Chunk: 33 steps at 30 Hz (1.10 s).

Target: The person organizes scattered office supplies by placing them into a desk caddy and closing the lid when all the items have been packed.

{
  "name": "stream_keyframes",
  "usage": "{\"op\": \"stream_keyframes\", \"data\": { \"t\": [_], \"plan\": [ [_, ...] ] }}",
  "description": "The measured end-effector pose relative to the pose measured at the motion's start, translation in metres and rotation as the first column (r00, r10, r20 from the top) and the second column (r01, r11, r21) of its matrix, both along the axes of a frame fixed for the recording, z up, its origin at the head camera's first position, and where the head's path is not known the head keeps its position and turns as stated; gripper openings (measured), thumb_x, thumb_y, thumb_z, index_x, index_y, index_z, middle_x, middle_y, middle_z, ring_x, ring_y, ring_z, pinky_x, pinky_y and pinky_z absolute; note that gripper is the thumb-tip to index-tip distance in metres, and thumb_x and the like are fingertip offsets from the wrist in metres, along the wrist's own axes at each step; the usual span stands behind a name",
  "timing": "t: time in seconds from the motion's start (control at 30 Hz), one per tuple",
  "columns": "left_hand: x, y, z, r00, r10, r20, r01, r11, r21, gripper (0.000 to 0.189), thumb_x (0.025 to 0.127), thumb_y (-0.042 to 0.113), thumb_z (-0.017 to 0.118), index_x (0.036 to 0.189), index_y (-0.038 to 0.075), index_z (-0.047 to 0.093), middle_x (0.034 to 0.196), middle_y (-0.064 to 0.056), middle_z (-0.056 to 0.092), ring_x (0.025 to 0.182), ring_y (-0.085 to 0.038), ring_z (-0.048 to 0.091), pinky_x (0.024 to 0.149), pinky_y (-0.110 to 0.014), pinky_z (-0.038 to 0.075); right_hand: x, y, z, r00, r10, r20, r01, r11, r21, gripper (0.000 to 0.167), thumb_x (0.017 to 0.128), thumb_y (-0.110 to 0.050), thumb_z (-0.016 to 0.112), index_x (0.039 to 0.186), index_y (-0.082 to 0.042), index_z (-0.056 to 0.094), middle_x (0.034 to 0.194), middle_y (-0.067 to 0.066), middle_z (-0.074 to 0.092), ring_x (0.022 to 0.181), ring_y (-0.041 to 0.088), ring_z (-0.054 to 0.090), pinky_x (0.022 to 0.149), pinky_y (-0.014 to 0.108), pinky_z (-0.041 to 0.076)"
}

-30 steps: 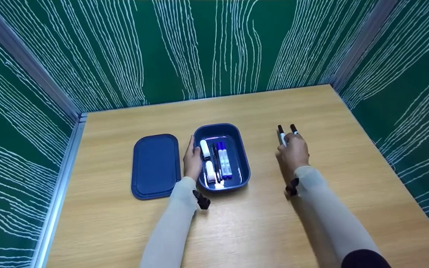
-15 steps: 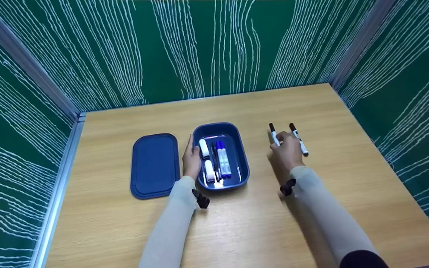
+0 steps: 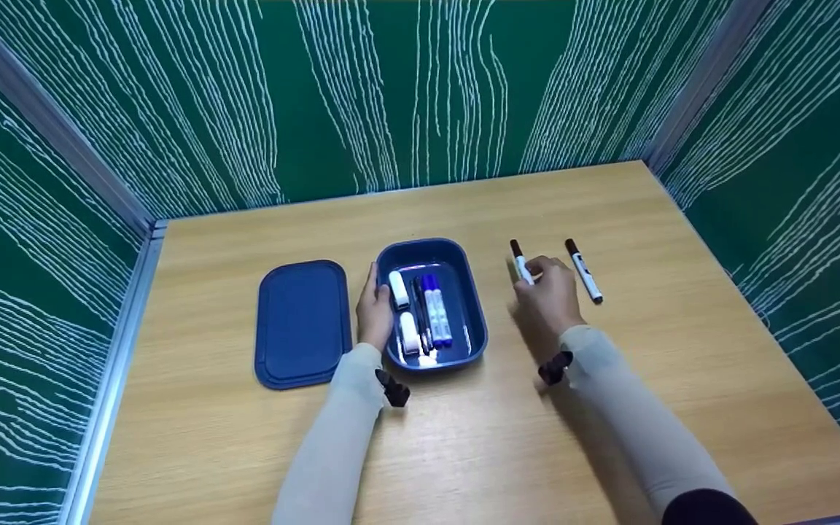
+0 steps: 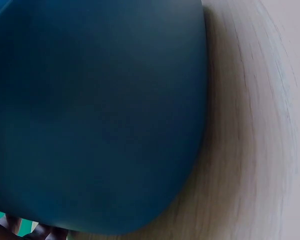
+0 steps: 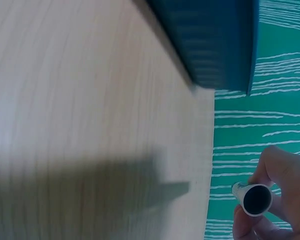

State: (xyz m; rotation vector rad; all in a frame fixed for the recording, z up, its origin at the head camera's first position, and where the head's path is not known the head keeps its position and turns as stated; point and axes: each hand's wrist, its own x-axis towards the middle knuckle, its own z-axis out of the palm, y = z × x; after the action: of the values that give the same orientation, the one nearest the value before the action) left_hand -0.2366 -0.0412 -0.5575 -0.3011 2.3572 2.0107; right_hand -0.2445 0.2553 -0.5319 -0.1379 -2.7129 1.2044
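Observation:
My right hand [image 3: 553, 292] pinches a white whiteboard marker [image 3: 520, 261] with a black cap, to the right of an open blue box [image 3: 475, 306]. The right wrist view shows the marker [image 5: 256, 199] end-on between thumb and fingers, above the table. My left hand [image 3: 375, 312] holds the box's left side, thumb at the rim and fingers along the outer wall. Inside the box lie two blue-capped markers [image 3: 436, 312], dark slim pens [image 3: 421, 313] and two small white bottle-like items [image 3: 410, 332]. In the left wrist view the box wall [image 4: 100, 115] hides most of the hand.
A second black-capped marker [image 3: 584, 271] lies on the wooden table [image 3: 478, 445], right of my right hand. Left of the box lies a flat blue lid [image 3: 303, 321]. Green panels with white lines [image 3: 332, 95] stand round the table's back and sides.
My right hand has moved left toward the box with one marker, away from the other marker, which stays on the table. My left hand and the box keep their places.

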Motion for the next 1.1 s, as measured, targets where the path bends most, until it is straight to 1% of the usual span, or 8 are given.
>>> {"op": "stream_keyframes", "data": {
  "t": [0.17, 0.37, 0.5, 0.63, 0.73, 0.97, 1.1],
  "plan": [
    [-0.001, 0.000, -0.001, 1.000, 0.007, -0.004, -0.007, 1.000, -0.004, 0.053, 0.108, 0.021, 0.034, 0.157, 0.035, 0.019, 0.164, 0.005, 0.019, 0.151, -0.022, 0.018, 0.122, -0.041, 0.019, 0.001, -0.007, 0.004, 1.000, 0.019, -0.011, -0.020, 1.000, -0.016, 0.026, 0.084, -0.008, 0.067, 0.109, 0.001, 0.067, 0.102, 0.014, 0.064, 0.087, 0.026, 0.062, 0.071, 0.035, 0.055],
    [-0.001, -0.001, -0.002, 1.000, 0.009, -0.021, -0.009, 1.000, 0.002, 0.053, 0.108, 0.020, 0.036, 0.158, 0.031, 0.021, 0.164, 0.002, 0.021, 0.149, -0.025, 0.022, 0.121, -0.043, 0.022, 0.002, -0.015, 0.006, 0.999, 0.028, -0.039, -0.029, 0.999, -0.039, 0.024, 0.081, -0.006, 0.068, 0.104, 0.000, 0.070, 0.098, 0.013, 0.067, 0.083, 0.023, 0.062, 0.064, 0.026, 0.052],
    [-0.001, 0.000, -0.001, 1.000, 0.012, -0.024, -0.012, 1.000, 0.007, 0.053, 0.108, 0.019, 0.036, 0.158, 0.029, 0.021, 0.164, 0.001, 0.021, 0.150, -0.025, 0.021, 0.121, -0.042, 0.021, 0.003, -0.021, 0.007, 0.998, 0.035, -0.044, -0.038, 0.997, -0.067, 0.024, 0.080, -0.005, 0.069, 0.104, 0.000, 0.069, 0.099, 0.014, 0.067, 0.082, 0.023, 0.062, 0.061, 0.023, 0.053],
    [-0.001, 0.000, 0.000, 1.000, 0.016, -0.024, -0.016, 1.000, 0.005, 0.053, 0.108, 0.018, 0.036, 0.158, 0.030, 0.021, 0.164, 0.001, 0.021, 0.150, -0.024, 0.021, 0.121, -0.041, 0.021, 0.004, -0.024, 0.009, 0.999, 0.041, -0.033, -0.045, 0.994, -0.102, 0.025, 0.080, -0.003, 0.069, 0.105, -0.001, 0.069, 0.099, 0.013, 0.065, 0.081, 0.022, 0.062, 0.057, 0.022, 0.055],
    [-0.001, 0.001, 0.000, 1.000, 0.013, -0.019, -0.013, 1.000, 0.005, 0.053, 0.108, 0.019, 0.036, 0.158, 0.031, 0.021, 0.164, 0.002, 0.020, 0.150, -0.023, 0.020, 0.122, -0.041, 0.020, 0.004, -0.027, 0.011, 0.999, 0.044, -0.027, -0.047, 0.993, -0.111, 0.024, 0.081, -0.003, 0.069, 0.105, -0.002, 0.069, 0.098, 0.012, 0.065, 0.080, 0.021, 0.062, 0.056, 0.022, 0.055],
    [-0.001, 0.000, -0.001, 1.000, 0.005, -0.008, -0.006, 1.000, -0.016, 0.053, 0.108, 0.021, 0.035, 0.157, 0.036, 0.019, 0.164, 0.006, 0.020, 0.151, -0.021, 0.019, 0.122, -0.041, 0.019, 0.005, -0.036, 0.013, 0.995, 0.068, -0.074, -0.077, 0.988, -0.131, 0.023, 0.080, -0.003, 0.069, 0.103, 0.000, 0.069, 0.096, 0.014, 0.066, 0.077, 0.021, 0.062, 0.055, 0.022, 0.055],
    [0.000, 0.000, -0.001, 1.000, 0.004, -0.004, -0.004, 1.000, -0.018, 0.053, 0.108, 0.022, 0.035, 0.157, 0.036, 0.019, 0.164, 0.006, 0.019, 0.151, -0.021, 0.018, 0.122, -0.042, 0.019, 0.004, -0.042, 0.013, 0.993, 0.071, -0.096, -0.084, 0.987, -0.140, 0.022, 0.079, -0.002, 0.070, 0.101, 0.001, 0.070, 0.094, 0.014, 0.067, 0.076, 0.021, 0.063, 0.055, 0.021, 0.055]
  ]
}}
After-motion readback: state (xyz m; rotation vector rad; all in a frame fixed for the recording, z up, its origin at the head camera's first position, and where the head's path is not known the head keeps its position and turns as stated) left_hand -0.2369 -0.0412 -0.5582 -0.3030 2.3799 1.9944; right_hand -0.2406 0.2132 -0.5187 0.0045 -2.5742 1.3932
